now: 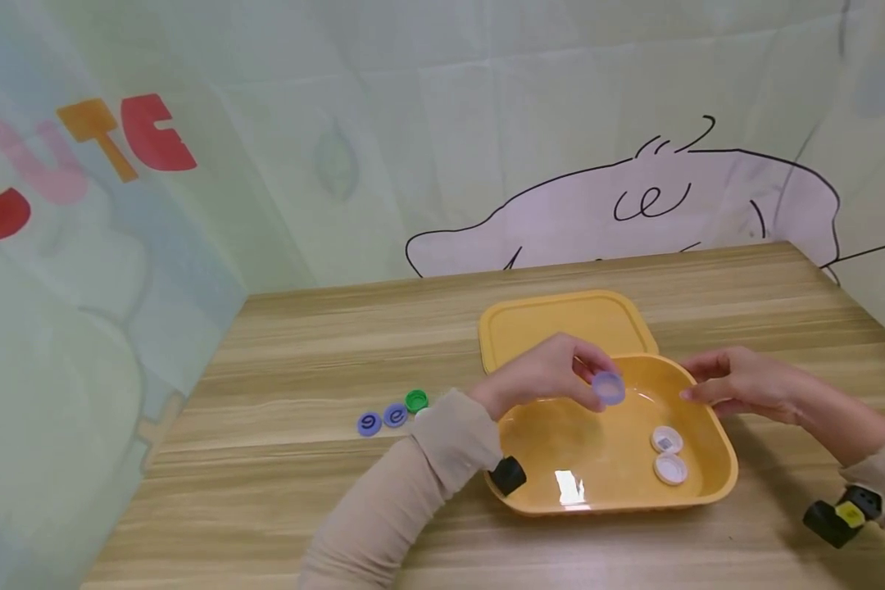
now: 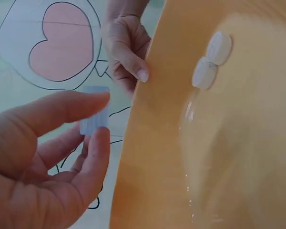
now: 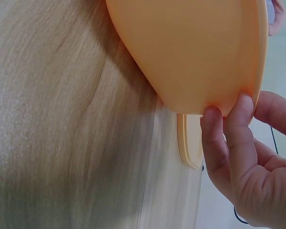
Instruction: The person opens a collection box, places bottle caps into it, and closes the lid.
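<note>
My left hand (image 1: 549, 375) pinches a pale blue-purple bottle cap (image 1: 609, 388) between thumb and fingers, above a yellow plastic box (image 1: 597, 501). The left wrist view shows the ribbed side of this cap (image 2: 95, 119). On the box's right side, my right hand (image 1: 754, 385) grips the rim, with the thumb at the edge and fingertips (image 3: 239, 119) against the outer wall. Two white bottle caps (image 1: 670, 469) lie side by side on the box floor, near its right end.
Behind the box lies a flat yellow lid (image 1: 560, 324). Left of the box, two purple caps (image 1: 369, 424) with dark marks and a green cap (image 1: 416, 401) lie on the wooden table (image 1: 265, 492). A pale cap is partly hidden by the left sleeve (image 1: 453, 434).
</note>
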### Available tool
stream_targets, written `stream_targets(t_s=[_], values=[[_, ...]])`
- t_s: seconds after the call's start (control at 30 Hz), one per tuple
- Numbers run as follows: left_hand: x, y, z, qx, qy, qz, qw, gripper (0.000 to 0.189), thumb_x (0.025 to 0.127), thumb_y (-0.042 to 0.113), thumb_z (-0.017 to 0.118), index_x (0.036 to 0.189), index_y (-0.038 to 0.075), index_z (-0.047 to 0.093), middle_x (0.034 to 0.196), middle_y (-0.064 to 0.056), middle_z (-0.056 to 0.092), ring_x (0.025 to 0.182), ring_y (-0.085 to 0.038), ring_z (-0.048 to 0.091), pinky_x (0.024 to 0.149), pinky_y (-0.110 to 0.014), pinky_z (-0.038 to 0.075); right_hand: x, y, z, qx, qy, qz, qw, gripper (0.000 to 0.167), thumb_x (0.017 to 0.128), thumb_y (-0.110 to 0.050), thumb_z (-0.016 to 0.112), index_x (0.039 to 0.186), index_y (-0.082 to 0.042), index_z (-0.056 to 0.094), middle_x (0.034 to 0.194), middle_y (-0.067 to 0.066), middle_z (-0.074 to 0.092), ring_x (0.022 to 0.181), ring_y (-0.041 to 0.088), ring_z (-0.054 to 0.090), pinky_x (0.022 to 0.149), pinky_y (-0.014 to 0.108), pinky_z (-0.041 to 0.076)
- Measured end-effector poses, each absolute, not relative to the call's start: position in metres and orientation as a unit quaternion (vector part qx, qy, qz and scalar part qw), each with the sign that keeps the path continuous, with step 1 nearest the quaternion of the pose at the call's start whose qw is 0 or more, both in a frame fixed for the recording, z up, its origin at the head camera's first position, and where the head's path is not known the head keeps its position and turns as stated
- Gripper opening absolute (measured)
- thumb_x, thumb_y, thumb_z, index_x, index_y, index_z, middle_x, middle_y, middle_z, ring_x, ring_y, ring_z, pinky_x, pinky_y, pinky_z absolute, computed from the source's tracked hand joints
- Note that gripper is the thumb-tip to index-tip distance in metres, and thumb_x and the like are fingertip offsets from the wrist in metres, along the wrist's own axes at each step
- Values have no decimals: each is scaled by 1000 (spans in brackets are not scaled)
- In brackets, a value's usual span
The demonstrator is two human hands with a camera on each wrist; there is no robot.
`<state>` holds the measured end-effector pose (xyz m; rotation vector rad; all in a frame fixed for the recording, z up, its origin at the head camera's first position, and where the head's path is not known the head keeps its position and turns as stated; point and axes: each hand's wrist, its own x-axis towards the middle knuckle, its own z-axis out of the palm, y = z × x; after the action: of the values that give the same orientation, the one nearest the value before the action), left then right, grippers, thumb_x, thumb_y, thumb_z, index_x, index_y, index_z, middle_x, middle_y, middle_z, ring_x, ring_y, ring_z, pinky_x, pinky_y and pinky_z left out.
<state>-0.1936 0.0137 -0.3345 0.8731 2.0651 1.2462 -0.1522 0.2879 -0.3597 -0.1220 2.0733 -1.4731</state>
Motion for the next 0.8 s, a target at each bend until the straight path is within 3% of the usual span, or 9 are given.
stream_targets(t_s=[0.5,0.8], values=[[-191,35,-353,391,778,378,313,34,71,-1,77,104,2,68,87,2,65,78,-4,55,73,-12,45,-153,288,-360,-40,786,-542,293,59,88,-9,61,131,19,32,104,8,60,88,16,59,79,33,53],[-191,42,-360,415,770,343,342,29,71,-7,74,99,0,67,85,2,64,78,-4,54,73,-11,44,-154,289,-361,-42,783,-545,297,59,89,-9,60,132,19,32,106,7,60,90,16,60,80,34,53]])
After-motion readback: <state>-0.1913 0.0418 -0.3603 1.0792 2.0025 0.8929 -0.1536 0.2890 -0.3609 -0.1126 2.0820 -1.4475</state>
